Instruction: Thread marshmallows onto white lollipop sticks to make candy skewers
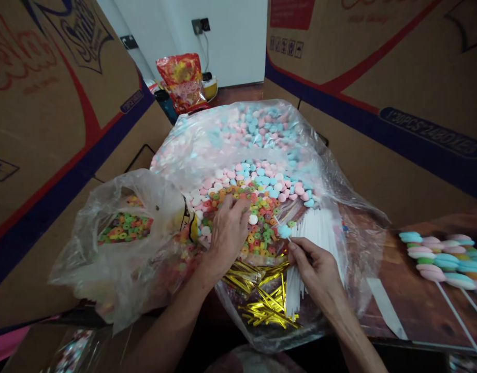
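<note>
My right hand [315,263] pinches a lollipop stick [289,239] between thumb and fingers. A blue marshmallow [284,231] is threaded near the stick's upper end. Over the pile of colourful gummy rings [263,210], my left hand [229,228] reaches down with its fingers bent and slightly apart; the fingertips touch the rings and are partly hidden. Pink, white and blue marshmallows [261,176] lie behind the rings in a large clear plastic bag [238,116]. Beside my right hand lies a bundle of white sticks [318,233], with gold twist ties [269,305] in front.
An open plastic bag of gummy rings [125,228] stands on the left. Finished marshmallow skewers [448,259] lie at the right on the wooden table [378,259]. Large cardboard boxes [409,114] wall both sides. A red snack bag [182,80] stands at the back.
</note>
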`<state>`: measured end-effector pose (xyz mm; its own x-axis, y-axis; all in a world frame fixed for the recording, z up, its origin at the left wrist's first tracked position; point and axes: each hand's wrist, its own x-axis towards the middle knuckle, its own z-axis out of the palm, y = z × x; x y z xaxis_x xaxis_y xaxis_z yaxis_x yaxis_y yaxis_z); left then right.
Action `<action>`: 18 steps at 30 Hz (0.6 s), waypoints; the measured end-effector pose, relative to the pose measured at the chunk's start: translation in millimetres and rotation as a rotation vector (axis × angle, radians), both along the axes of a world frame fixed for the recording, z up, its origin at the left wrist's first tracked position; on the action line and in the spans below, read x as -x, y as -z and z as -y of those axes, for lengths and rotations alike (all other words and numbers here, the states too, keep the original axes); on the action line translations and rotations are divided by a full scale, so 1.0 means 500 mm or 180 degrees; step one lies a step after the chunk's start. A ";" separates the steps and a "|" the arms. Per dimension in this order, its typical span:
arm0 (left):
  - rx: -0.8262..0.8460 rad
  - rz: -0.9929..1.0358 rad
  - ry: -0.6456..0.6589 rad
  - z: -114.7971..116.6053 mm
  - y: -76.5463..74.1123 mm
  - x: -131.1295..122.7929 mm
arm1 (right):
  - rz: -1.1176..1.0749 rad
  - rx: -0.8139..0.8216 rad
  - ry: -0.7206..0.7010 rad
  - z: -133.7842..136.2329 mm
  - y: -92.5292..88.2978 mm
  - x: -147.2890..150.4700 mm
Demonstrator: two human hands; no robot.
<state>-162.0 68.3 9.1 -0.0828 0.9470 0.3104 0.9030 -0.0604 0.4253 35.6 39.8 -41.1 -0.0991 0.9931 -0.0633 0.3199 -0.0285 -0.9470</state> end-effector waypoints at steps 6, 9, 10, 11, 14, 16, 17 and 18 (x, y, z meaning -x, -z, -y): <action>0.0227 0.1288 0.0552 -0.021 0.016 -0.018 | -0.0138 -0.0014 -0.0007 0.002 -0.021 0.008; 0.0658 0.2628 0.0634 -0.023 0.026 -0.028 | -0.0244 0.0025 -0.0027 0.008 -0.029 0.010; 0.0773 0.3024 0.0628 -0.022 0.028 -0.031 | -0.0261 0.0016 -0.0021 0.009 -0.031 0.011; 0.0843 0.3323 0.0600 -0.021 0.030 -0.035 | -0.0258 -0.0002 -0.0013 0.011 -0.032 0.013; 0.0811 0.3595 0.0477 -0.016 0.038 -0.040 | -0.0170 -0.0081 0.0031 0.011 -0.031 0.015; 0.0747 0.3434 0.0439 -0.014 0.047 -0.039 | -0.0080 -0.0105 0.0065 0.010 -0.030 0.010; 0.0726 0.3308 0.0435 -0.013 0.051 -0.038 | -0.0023 -0.0111 0.0096 0.010 -0.030 0.004; 0.0715 0.3189 0.0430 -0.013 0.055 -0.036 | 0.0054 -0.0117 0.0142 0.011 -0.030 -0.003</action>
<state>-144.0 74.8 -18.5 -0.0946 0.9951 -0.0274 0.1204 0.0388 0.9920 37.2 34.4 -26.0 -0.0538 0.9982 -0.0281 0.3353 -0.0085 -0.9421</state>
